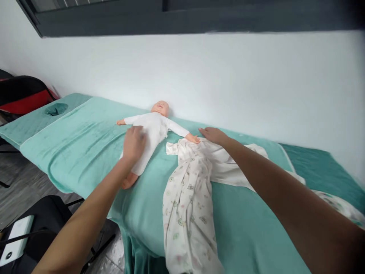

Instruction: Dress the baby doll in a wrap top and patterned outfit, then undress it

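At far left, a red-and-black chair (pixel 25 95) stands beyond the end of the table (pixel 85 152), which is draped in teal towelling with a face hole (pixel 56 109) near that end. Near left, on the floor side, I see a white device (pixel 15 239) on a dark seat. Centre-left, the baby doll (pixel 151 133) lies on its back, head toward the far wall, arms spread, dressed in a white bodysuit. My left hand (pixel 133 144) rests flat and open on its torso, apparently to steady it. To the right, my right hand (pixel 213 134) lies open, palm down, on the printed muslin cloth (pixel 188 198), just beside the doll's outstretched hand, seemingly pinning that end. The cloth trails over the near edge; a white cloth (pixel 228 163) lies beneath it, spreading rightward.
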{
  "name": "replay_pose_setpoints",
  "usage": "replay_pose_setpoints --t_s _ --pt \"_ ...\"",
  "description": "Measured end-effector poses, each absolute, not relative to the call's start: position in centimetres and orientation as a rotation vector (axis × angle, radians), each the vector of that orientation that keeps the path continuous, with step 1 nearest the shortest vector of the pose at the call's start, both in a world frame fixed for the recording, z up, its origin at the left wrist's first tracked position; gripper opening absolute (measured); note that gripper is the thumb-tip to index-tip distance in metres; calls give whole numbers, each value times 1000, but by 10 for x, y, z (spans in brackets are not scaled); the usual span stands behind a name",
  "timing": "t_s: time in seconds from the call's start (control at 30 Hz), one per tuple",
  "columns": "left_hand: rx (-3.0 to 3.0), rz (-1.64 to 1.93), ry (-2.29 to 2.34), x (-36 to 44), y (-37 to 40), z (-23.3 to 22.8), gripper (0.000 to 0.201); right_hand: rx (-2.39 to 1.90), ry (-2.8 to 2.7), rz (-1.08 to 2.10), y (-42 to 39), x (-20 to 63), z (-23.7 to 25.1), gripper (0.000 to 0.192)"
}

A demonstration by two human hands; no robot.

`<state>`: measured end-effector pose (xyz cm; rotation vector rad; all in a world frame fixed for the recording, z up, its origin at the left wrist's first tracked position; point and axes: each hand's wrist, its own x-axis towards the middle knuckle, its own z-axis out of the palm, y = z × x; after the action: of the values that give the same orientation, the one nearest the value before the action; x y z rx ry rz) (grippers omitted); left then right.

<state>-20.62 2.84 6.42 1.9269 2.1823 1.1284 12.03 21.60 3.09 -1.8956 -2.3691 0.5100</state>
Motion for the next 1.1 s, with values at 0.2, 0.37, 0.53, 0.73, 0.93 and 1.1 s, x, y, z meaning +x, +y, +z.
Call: replay_pose_setpoints --t_s 0.2,0.37,0.53,0.73,0.93,1.1 --pt "2059 440 1705 -86 -35 50 47 -2124 -2429 462 143 193 43 39" --pt "2257 402 1421 -35 -50 57 9 -1902 -2522 522 90 204 76 30" --pt "2516 715 1116 0 -57 89 10 -1445 -2547 771 25 213 127 30" --pt "2541 1109 1066 28 -60 122 38 -1125 -2207 1116 -67 234 200 33" --pt "2495 1023 1391 24 -87 146 6 -1374 -2158 1049 -125 260 207 58" --pt "1906 1542 1307 14 -118 145 8 -1304 -2035 1150 -133 232 136 68"
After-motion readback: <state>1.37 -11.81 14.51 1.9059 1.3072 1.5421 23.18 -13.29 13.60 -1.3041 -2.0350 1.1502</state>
